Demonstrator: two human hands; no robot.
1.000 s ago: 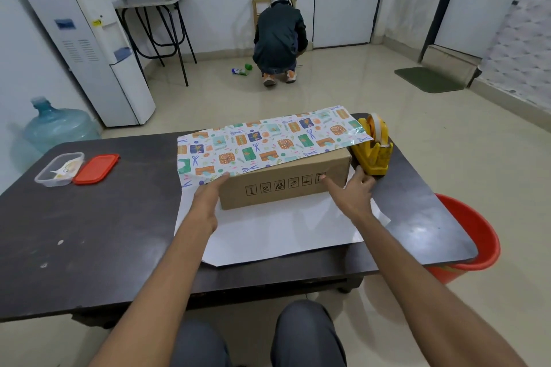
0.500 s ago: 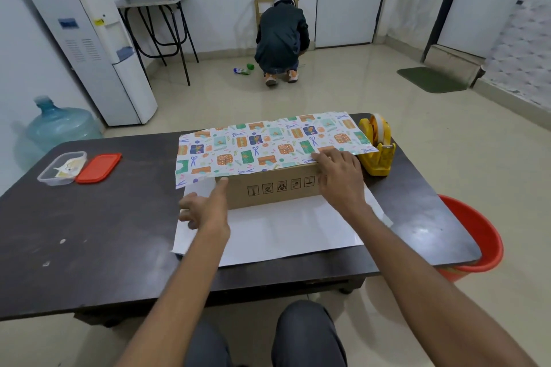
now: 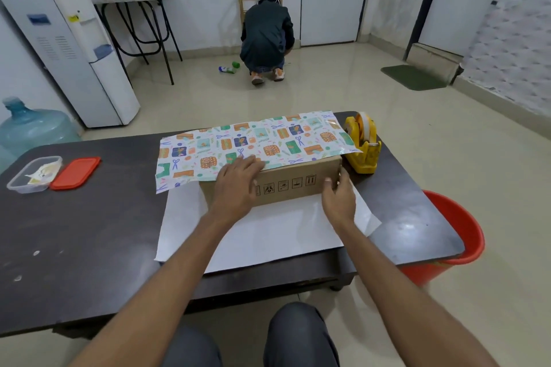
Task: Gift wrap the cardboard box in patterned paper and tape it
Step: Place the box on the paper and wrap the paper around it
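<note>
Box: A long, plain brown cardboard box [image 3: 295,188] sits mid-counter with its long side to the camera and a row of printed handling symbols across its front face.
Paper: The patterned paper [image 3: 268,143] is glossy, printed with gifts, scissors and sprigs in orange, teal and blue. It is folded over the box top from the far side and overhangs both ends. Its matte white underside lies flat beneath the box and spreads toward the near edge.
Left hand: The left hand [image 3: 235,185] lies palm down over the box's near top edge, fingers straight and together on the printed flap. The grip is flat and open, pressing paper rather than clasping it.
Right hand: The right hand [image 3: 338,201] brackets the box's near right corner, thumb on the front face and fingers straight along the right end. The grip is open and braced against the cardboard.
Counter: The dark, smooth counter [image 3: 89,232] has rounded corners and a few pale specks.
Tape: A yellow plastic tape dispenser [image 3: 362,155] carrying a pale roll stands just beside the box's right end.
Left side: A clear rectangular plastic container [image 3: 34,174] holds scraps, and its flat red lid [image 3: 74,173] lies against it.
Floor: A red bucket [image 3: 453,232] stands on glossy beige tile by the counter's right corner.
Background: A crouching person [image 3: 267,36] faces the far wall.
</note>
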